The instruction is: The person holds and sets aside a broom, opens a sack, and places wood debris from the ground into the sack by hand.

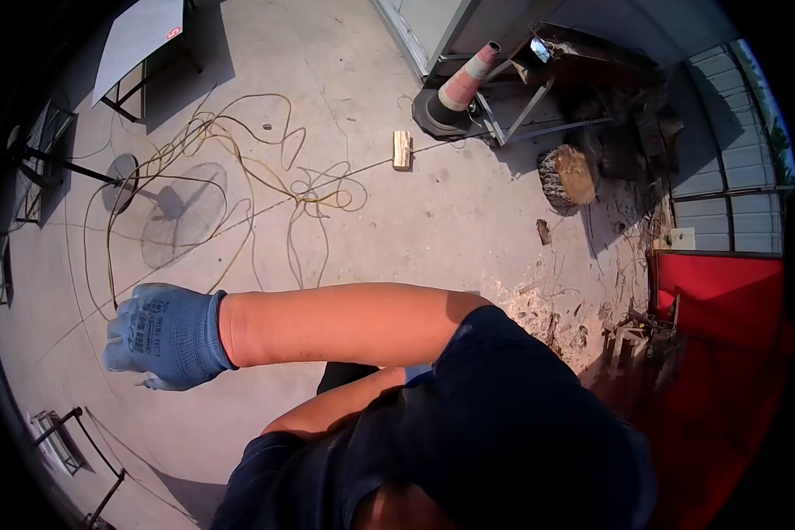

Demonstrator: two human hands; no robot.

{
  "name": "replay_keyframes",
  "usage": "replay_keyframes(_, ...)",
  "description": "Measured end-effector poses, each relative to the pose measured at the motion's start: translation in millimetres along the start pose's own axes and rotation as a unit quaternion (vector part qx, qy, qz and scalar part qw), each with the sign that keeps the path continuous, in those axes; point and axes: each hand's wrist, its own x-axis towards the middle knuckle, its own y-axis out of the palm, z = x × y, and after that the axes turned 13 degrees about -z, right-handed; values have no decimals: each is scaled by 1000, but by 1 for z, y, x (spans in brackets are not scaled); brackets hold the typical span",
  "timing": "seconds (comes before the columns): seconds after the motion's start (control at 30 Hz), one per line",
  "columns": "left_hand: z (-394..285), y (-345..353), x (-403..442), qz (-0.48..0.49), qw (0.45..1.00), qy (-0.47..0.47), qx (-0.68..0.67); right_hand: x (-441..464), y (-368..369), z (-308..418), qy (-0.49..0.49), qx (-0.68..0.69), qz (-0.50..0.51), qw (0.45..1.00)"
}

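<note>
Two blue-gloved hands: right hand, left hand (mostly hidden behind right arm)
Tangle of yellow hose on concrete floor, strand count unclear, loops spread beyond right hand, one strand near its fingers; no single long axis
One split wooden block, long axis up-down in view; one red-white cone, tip toward upper right
Right arm stretched leftward, back of glove showing, fingers bent, slightly apart; cannot tell if either hand grips anything

Concrete ground, a traffic cone and logs show a work yard.
</note>
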Motion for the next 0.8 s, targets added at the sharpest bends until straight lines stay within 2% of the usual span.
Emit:
replay_keyframes(0.03,1,-6,0,-7,997,15,77,-36,-4,-8,20,-11,15,1000)
replay_keyframes(0.1,-14,-24,2,-36,999,-2,6,-127,-27,-36,134,-147,91,976)
replay_keyframes(0.13,-35,-37,1,0,950,-85,-299,-185,-43,-47,231,-196,102,947)
replay_keyframes(0.17,-51,-46,1,-49,961,-14,-273,-246,-62,-51,355,-242,121,895)
replay_keyframes(0.23,-61,-59,6,-30,956,-58,-287,-358,-109,-28,570,-293,118,758)
replay_keyframes(0.3,-76,-65,15,-24,960,-52,-273,-489,-134,20,697,-318,57,641)
replay_keyframes(0.37,-100,-67,28,-19,965,-44,-257,-553,-147,89,815,-313,-94,478)
replay_keyframes(0.4,-115,-69,33,0,963,-47,-267,-607,-137,116,890,-204,-242,327)
replay_keyframes(0.43,-129,-72,42,18,960,-49,-275,-664,-119,142,869,-110,-417,242)
replay_keyframes(0.47,-141,-71,53,36,976,-6,-213,-677,-102,161,845,-39,-515,136)
replay_keyframes(0.5,-159,-70,59,56,977,-11,-207,-690,-86,180,795,9,-607,17)
replay_keyframes(0.53,-179,-70,69,87,980,-6,-180,-682,-75,188,766,30,-633,-107)
replay_keyframes(0.57,-193,-68,81,116,981,1,-153,-684,-58,186,699,117,-690,-143)
replay_keyframes(0.63,-207,-64,104,150,984,6,-92,-657,-52,170,526,259,-791,-174)
replay_keyframes(0.67,-215,-61,115,168,983,47,-64,-646,-52,158,428,320,-823,-191)
replay_keyframes(0.7,-225,-57,127,185,978,89,-38,-645,-55,146,413,320,-830,-197)
replay_keyframes(0.77,-244,-54,151,214,973,85,-23,-647,-65,126,263,312,-912,46)
replay_keyframes(0.8,-256,-54,165,236,966,101,20,-653,-81,118,266,269,-923,66)
